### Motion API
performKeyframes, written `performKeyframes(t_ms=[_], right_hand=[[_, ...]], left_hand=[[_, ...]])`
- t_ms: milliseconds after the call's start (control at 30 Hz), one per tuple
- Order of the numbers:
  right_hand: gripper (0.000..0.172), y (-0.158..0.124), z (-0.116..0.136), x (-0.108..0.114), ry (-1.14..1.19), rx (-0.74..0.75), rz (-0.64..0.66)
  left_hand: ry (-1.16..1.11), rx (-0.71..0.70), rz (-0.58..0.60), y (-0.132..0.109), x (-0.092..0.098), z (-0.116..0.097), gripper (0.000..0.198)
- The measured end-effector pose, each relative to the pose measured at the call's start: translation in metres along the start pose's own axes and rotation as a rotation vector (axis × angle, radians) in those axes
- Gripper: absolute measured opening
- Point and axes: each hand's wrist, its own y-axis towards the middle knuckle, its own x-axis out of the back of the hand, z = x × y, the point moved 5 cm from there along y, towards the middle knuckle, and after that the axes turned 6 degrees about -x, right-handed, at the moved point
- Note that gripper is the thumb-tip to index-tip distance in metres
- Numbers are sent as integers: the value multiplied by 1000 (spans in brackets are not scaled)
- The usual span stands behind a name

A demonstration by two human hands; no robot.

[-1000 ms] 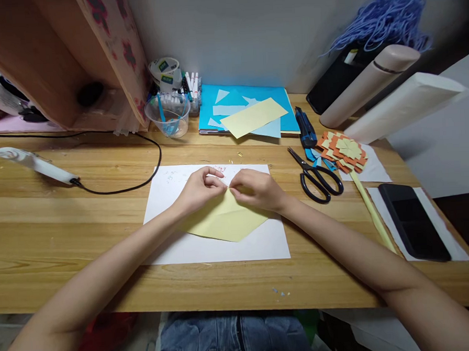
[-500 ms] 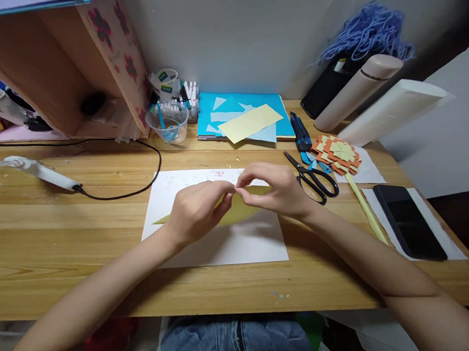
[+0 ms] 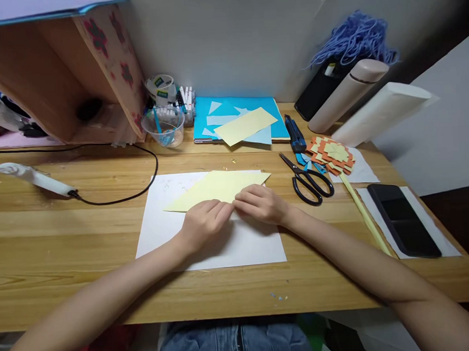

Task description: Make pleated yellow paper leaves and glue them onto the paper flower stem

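Observation:
A pale yellow sheet of paper (image 3: 213, 187) lies slanted over a white sheet (image 3: 257, 247) on the wooden desk. My left hand (image 3: 206, 223) is closed at the yellow paper's near edge, with its fingertips gripping it. Close beside it, my right hand (image 3: 261, 204) pinches the same edge, fingers curled. The tips of both hands almost meet, and they hide the stretch of edge between them. Black-handled scissors (image 3: 307, 179) lie open on the desk to the right of my right hand.
A blue folder (image 3: 238, 102) with paper scraps, a clear cup (image 3: 164, 128) and a utility knife (image 3: 295, 133) stand or lie behind. On the right are an orange-and-yellow paper flower (image 3: 333, 154) and a phone (image 3: 404, 220). A black cable (image 3: 121, 201) curves at left.
Both hands have come down towards me, bringing the yellow paper from a raised, upright position to nearly flat on the white sheet. The view has shifted slightly.

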Motion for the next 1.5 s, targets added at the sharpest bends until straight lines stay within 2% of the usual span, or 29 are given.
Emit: performKeyframes(t_ms=[100,200,433,633,733,900,967,1200,1500], right_hand=[[11,-1,-8,-15,152,-179,113],[8,-1,-14,-22,295,-304,178],[7,-1,-20,-26,475,-470,269],[4,-4,-28,-29,570,-650,370],[6,-6,-31,-30,571,-738,397],[7,-6,-31,-32,573,-781,422],[7,-6,-30,-31,573,-787,421],[8,-7,-32,-30,553,-852,407],[12,-13,-40,-34,596,-974,380]], left_hand=[[-148,266,121,-5,-11,11,11],[-290,430,171,-7,-13,19,8],[-397,525,185,-6,-14,24,6],[-536,689,234,-7,-14,30,15],[-512,695,249,-8,-13,31,17],[-354,557,258,-7,-13,24,17],[-318,546,264,-7,-12,22,16],[-442,766,301,-12,-11,35,17],[-478,794,335,-12,-14,43,19]])
